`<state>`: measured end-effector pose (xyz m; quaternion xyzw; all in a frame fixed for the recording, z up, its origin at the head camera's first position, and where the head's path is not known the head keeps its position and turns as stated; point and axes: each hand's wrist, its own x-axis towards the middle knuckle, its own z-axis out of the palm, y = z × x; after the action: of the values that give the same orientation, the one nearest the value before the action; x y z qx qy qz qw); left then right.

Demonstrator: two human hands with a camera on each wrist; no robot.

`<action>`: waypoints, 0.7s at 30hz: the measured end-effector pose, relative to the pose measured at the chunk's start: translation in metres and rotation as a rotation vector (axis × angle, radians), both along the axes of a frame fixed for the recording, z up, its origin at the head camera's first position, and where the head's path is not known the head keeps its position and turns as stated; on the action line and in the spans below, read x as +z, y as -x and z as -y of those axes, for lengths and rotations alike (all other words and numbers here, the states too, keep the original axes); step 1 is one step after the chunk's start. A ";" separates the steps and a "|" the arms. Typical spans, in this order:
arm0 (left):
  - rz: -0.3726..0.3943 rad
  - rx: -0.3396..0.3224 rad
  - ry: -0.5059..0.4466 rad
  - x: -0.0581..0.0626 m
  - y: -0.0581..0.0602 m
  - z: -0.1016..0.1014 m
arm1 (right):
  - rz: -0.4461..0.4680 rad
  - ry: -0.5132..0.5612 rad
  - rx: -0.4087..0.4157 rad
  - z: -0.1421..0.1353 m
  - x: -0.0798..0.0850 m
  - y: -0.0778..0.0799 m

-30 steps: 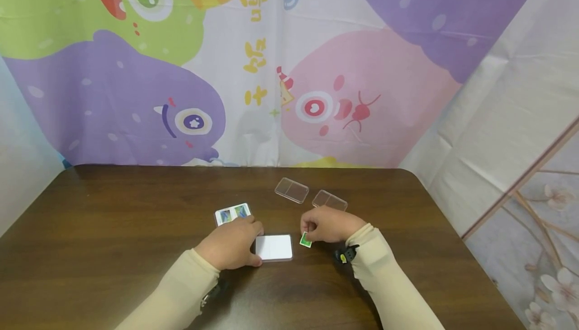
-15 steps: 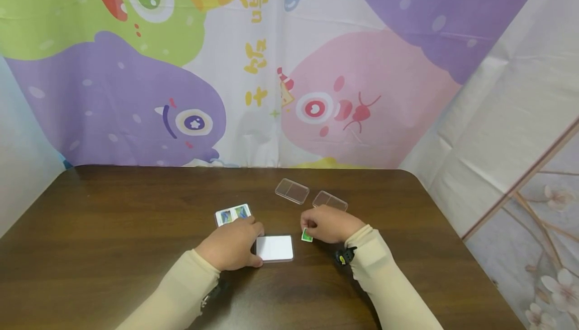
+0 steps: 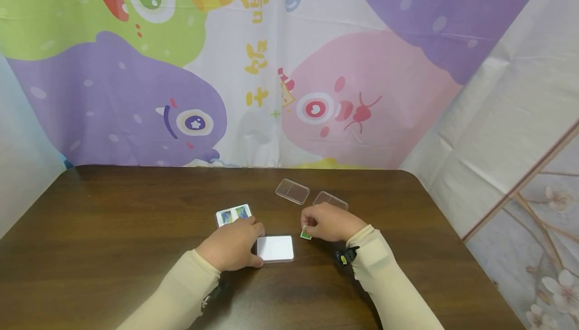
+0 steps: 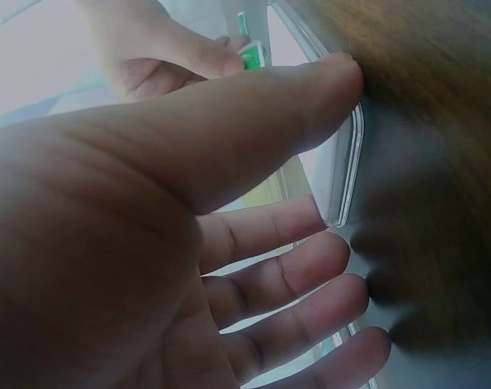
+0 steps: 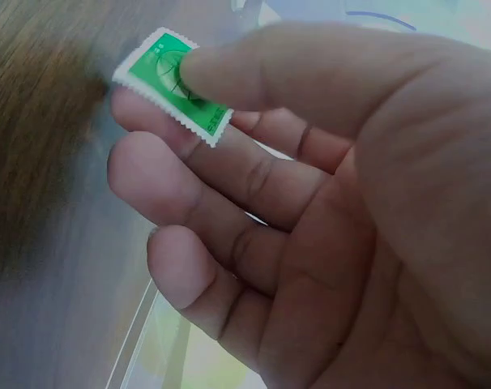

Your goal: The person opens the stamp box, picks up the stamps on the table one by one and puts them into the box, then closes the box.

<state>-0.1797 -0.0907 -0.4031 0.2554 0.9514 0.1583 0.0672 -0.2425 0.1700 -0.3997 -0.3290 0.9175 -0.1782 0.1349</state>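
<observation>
A green postage stamp (image 5: 172,85) with a white perforated edge is pinched between the thumb and fingers of my right hand (image 3: 334,222), just right of a flat clear plastic case. That case (image 3: 275,248) lies on the table with a white insert inside. My left hand (image 3: 232,244) holds its left end, thumb (image 4: 330,93) at the near side and index finger toward the far side. In the left wrist view the other fingers extend beside the case. Behind the left hand lies a second case (image 3: 232,214) with two blue-green stamps on white, partly covered by that hand.
Two clear plastic lids (image 3: 292,191) lie farther back on the brown wooden table (image 3: 135,209); the right one (image 3: 331,200) is partly hidden by the right hand. A cartoon-printed cloth (image 3: 253,69) hangs behind the table's back edge.
The stamp has shifted slightly away from the body and changed its tilt in the right fingers. My left hand and the white-filled case have stayed almost still.
</observation>
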 end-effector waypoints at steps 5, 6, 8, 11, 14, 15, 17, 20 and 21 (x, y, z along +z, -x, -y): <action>0.002 -0.002 0.002 0.000 0.001 0.000 | -0.004 0.023 0.013 0.000 0.001 0.001; 0.000 -0.003 0.003 0.000 0.001 0.000 | -0.009 0.024 0.010 0.000 0.001 0.001; -0.003 -0.006 0.003 -0.001 0.001 0.000 | -0.025 0.023 0.002 0.001 0.002 0.000; -0.002 -0.007 0.001 -0.001 0.001 0.000 | -0.039 0.012 -0.002 0.003 0.002 -0.002; 0.003 -0.004 -0.001 0.000 0.001 0.000 | -0.022 0.032 0.020 0.010 0.003 -0.005; 0.004 -0.004 0.000 0.000 0.001 0.000 | -0.010 0.048 0.035 0.013 0.003 -0.007; 0.004 -0.004 0.004 -0.001 0.002 -0.001 | 0.017 0.077 0.068 0.019 0.002 -0.009; 0.004 -0.003 0.012 -0.001 0.002 -0.001 | 0.045 0.094 0.108 0.028 -0.004 -0.010; 0.006 -0.003 0.013 -0.001 0.002 -0.001 | 0.053 0.097 0.116 0.029 -0.006 -0.010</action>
<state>-0.1820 -0.0892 -0.4042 0.2557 0.9519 0.1529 0.0721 -0.2327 0.1406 -0.4054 -0.3828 0.8834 -0.2230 0.1529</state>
